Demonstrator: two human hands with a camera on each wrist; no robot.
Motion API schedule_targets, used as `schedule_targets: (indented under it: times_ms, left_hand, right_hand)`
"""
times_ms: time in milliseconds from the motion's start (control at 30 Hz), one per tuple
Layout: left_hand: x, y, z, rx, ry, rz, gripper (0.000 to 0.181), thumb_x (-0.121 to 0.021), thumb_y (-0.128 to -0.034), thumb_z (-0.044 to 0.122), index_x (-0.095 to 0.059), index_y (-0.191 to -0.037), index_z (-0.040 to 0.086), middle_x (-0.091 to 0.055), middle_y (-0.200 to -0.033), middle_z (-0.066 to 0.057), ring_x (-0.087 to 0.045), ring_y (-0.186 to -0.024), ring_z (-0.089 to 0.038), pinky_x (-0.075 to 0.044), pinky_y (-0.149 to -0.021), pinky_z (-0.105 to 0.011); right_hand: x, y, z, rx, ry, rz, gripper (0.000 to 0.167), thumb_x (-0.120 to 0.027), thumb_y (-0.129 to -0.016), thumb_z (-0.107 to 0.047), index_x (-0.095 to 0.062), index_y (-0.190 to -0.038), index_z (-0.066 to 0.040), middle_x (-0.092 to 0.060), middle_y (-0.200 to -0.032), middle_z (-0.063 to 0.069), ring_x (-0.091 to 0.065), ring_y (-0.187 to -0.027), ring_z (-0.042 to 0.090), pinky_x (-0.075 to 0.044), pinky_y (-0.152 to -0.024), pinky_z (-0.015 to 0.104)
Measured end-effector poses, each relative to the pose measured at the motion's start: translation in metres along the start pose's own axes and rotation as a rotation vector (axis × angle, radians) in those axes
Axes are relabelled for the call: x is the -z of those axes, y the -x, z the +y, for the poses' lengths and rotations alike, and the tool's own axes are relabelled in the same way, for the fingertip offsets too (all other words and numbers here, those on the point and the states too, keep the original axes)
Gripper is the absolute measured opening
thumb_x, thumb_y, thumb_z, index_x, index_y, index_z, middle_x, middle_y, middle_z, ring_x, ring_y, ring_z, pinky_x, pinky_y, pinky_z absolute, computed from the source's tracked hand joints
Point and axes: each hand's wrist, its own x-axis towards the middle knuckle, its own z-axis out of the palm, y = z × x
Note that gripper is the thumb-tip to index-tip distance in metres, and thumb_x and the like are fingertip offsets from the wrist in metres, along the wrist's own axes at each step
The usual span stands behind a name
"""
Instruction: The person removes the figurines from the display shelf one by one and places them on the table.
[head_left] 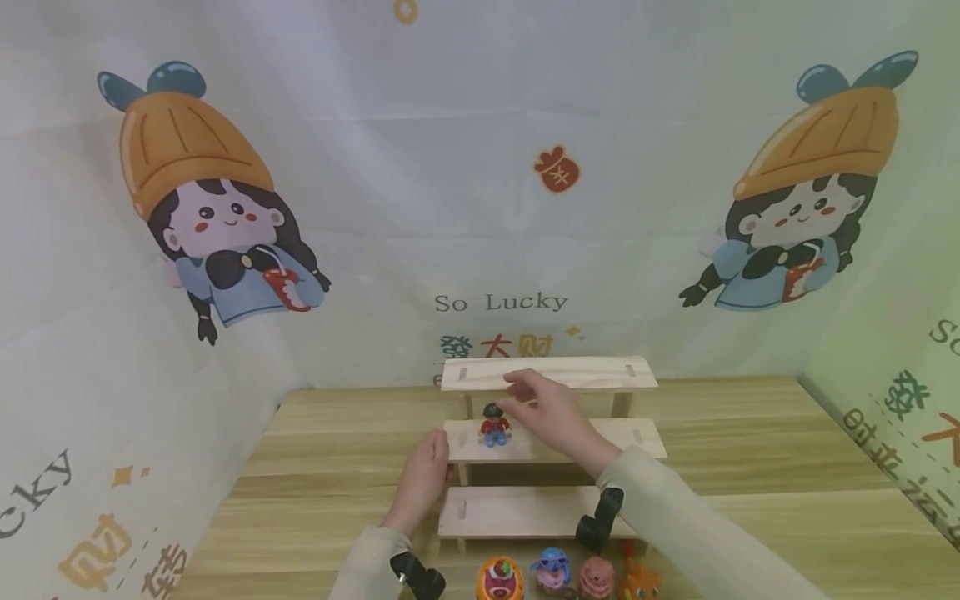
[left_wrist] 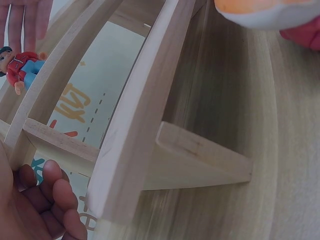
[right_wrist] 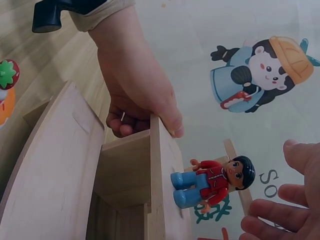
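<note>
A toy figure with black hair, a red jacket and blue trousers stands near the left end of the middle step of a wooden three-tier shelf. My left hand grips the left end of that step; the right wrist view shows the thumb above the board and the fingers curled under it. Just right of the figure hovers my right hand, its fingers spread and apart from the toy. Nothing is in the right hand.
In front of the shelf stand several small toys: an orange round one, a blue one, a pink one and an orange creature. The top board rises behind. A printed cloth hangs at the back and sides.
</note>
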Motion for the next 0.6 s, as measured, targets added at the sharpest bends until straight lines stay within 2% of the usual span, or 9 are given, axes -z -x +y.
schedule_targets:
  times_ms: [433, 600]
  left_hand:
    - [0.001, 0.000, 0.001, 0.009, 0.006, -0.011, 0.036, -0.024, -0.1044, 0.029, -0.048, -0.090, 0.007, -0.049, -0.067, -0.003, -0.044, -0.059, -0.017, -0.036, -0.056, -0.029]
    - [0.000, 0.000, 0.001, 0.013, 0.010, -0.008, 0.036, -0.024, -0.1044, 0.028, -0.049, -0.089, 0.007, -0.048, -0.066, -0.003, -0.044, -0.058, -0.017, -0.036, -0.055, -0.029]
  right_hand:
    - [-0.012, -0.005, -0.003, -0.017, 0.031, -0.011, 0.030, -0.065, -0.091, -0.026, -0.063, -0.118, -0.012, -0.071, -0.105, 0.006, -0.066, -0.097, 0.021, -0.051, -0.085, 0.041]
    - [-0.015, -0.004, -0.002, 0.011, 0.045, -0.018, 0.023, -0.063, -0.092, -0.023, -0.067, -0.111, -0.009, -0.071, -0.102, 0.004, -0.066, -0.094, 0.020, -0.052, -0.084, 0.040]
